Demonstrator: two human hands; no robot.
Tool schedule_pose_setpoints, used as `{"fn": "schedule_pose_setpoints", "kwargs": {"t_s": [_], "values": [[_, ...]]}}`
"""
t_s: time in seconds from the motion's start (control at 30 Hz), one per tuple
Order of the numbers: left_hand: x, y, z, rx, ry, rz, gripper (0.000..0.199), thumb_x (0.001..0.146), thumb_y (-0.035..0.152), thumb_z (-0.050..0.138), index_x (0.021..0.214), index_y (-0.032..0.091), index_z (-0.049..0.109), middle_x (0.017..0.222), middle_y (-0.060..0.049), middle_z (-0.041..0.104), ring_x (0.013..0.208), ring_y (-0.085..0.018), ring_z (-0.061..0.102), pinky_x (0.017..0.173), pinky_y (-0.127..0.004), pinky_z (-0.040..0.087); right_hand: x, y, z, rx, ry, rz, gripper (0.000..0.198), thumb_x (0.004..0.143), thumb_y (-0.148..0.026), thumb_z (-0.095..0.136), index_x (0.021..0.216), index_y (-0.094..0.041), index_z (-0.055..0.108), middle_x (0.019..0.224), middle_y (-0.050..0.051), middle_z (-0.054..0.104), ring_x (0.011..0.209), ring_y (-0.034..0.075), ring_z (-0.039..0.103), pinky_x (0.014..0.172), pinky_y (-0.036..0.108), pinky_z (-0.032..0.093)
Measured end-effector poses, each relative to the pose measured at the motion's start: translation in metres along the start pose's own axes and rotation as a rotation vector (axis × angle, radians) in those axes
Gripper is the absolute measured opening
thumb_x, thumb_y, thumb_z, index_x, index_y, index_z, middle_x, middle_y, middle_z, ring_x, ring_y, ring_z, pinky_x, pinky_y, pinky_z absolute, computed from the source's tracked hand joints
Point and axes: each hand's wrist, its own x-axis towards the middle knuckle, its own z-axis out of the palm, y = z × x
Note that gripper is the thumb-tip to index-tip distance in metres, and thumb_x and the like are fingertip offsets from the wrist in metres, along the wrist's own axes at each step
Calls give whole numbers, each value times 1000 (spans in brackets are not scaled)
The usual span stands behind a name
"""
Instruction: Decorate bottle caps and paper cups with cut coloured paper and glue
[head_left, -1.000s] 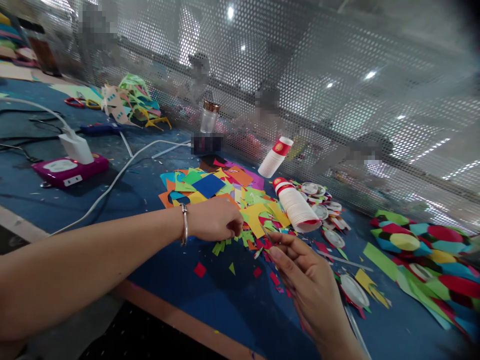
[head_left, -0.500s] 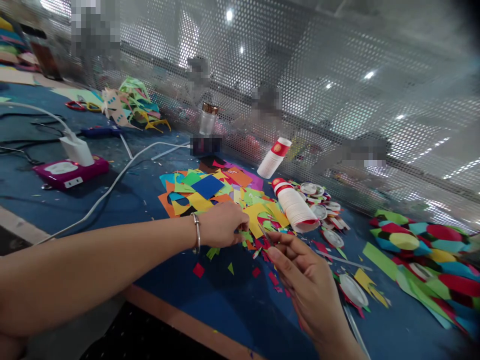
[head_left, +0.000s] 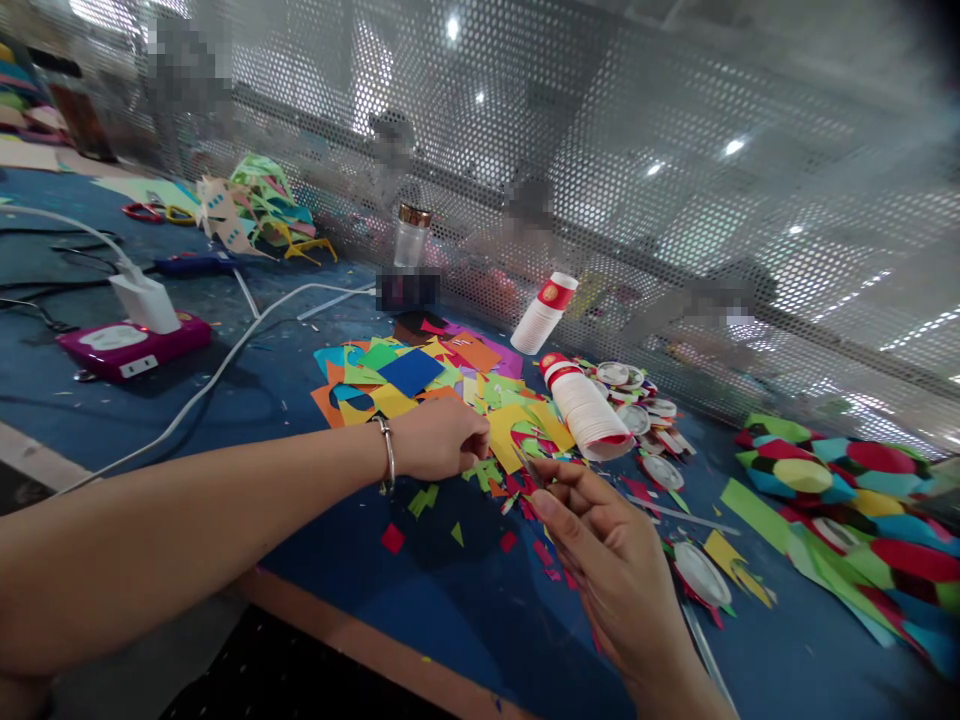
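My left hand [head_left: 439, 440], with a bracelet [head_left: 388, 455] at its wrist, rests over a heap of coloured paper scraps [head_left: 491, 478]. Its fingers are curled down, and their tips and whatever they pinch are mostly hidden. Close by on the right, my right hand [head_left: 604, 555] pinches slim metal tweezers [head_left: 531, 468] between thumb and fingers. Only the tool's pointed end shows, aimed at the yellow paper [head_left: 507, 436]. A blue paper square [head_left: 411, 372] lies on top of the larger cut sheets behind my left hand.
Stacked paper cups [head_left: 589, 415] lie beyond my right hand, and another cup stack [head_left: 544, 315] stands behind. Round white-centred pieces [head_left: 701, 575] and patchwork paper shapes [head_left: 802, 480] lie to the right. A purple power strip [head_left: 135, 345] and white cable [head_left: 217, 385] are left. Perforated metal [head_left: 600, 150] borders the back.
The view has shifted slightly, so most things sit a little further left. My left hand has drawn slightly back from the tweezers, its fingers still curled. My right hand keeps its grip.
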Motion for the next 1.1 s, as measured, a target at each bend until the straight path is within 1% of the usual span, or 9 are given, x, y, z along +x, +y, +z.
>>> {"fn": "schedule_pose_setpoints", "kwargs": {"t_s": [0.1, 0.23, 0.4, 0.57, 0.63, 0.7, 0.8, 1.0, 1.1], "values": [[-1, 3, 1, 8, -33, 12, 18, 82, 15, 65, 98, 13, 71, 98, -8, 75, 91, -20, 68, 79, -28, 48, 0, 0, 0, 5, -10, -2, 36, 87, -41, 76, 116, -21, 69, 99, 7, 75, 86, 18, 67, 68, 26, 51], [-1, 6, 4, 9, -64, 42, 20, 83, 13, 63, 101, 13, 72, 99, -9, 74, 90, -20, 67, 77, -27, 47, 0, 1, 0, -3, 8, -11, 36, 86, -41, 77, 115, -21, 70, 95, 6, 75, 87, 18, 67, 69, 25, 51], [-4, 8, 2, 109, 46, -30, 20, 82, 14, 61, 99, 16, 72, 107, -9, 73, 101, -23, 64, 85, -32, 45, 1, 1, 0, -18, 17, -18, 38, 85, -42, 78, 115, -20, 70, 95, 6, 74, 85, 18, 67, 65, 25, 50], [-6, 10, 2, 59, -42, -30, 20, 81, 12, 62, 97, 17, 72, 100, -6, 75, 95, -21, 66, 81, -30, 45, 0, 0, 0, -30, 14, -26, 37, 86, -41, 77, 116, -20, 70, 97, 6, 74, 86, 19, 67, 67, 26, 50], [-5, 10, 3, 25, -36, -16, 20, 83, 12, 60, 98, 17, 72, 102, -5, 75, 98, -21, 66, 83, -30, 45, 1, 0, 0, -28, 16, -33, 35, 86, -40, 77, 114, -20, 71, 98, 6, 74, 88, 19, 67, 70, 27, 51], [-5, 9, 3, 34, -3, -23, 19, 84, 13, 59, 98, 17, 72, 105, -6, 74, 100, -22, 65, 85, -31, 44, 1, -1, 0, -25, 17, -27, 35, 86, -41, 77, 114, -21, 71, 97, 6, 74, 88, 20, 68, 71, 27, 52], [-6, 9, 3, 85, 24, -42, 17, 83, 16, 61, 97, 18, 72, 103, -8, 73, 98, -23, 64, 83, -33, 43, 1, 0, 0, -29, 8, -20, 39, 85, -42, 77, 116, -20, 70, 92, 6, 74, 86, 21, 68, 68, 29, 53], [-7, 14, 4, 115, -25, -29, 19, 83, 23, 67, 101, 20, 71, 107, -8, 70, 102, -25, 60, 86, -36, 41, 0, 1, 1, -14, -1, -31, 37, 86, -40, 76, 117, -21, 69, 94, 5, 74, 87, 19, 68, 76, 29, 53], [-5, 14, 6, 129, -42, -19, 19, 82, 26, 68, 100, 21, 71, 108, -8, 70, 104, -26, 59, 87, -37, 41, 0, 0, 1, -10, -7, -24, 37, 86, -41, 77, 117, -20, 69, 91, 5, 74, 86, 20, 68, 76, 29, 53]]}}
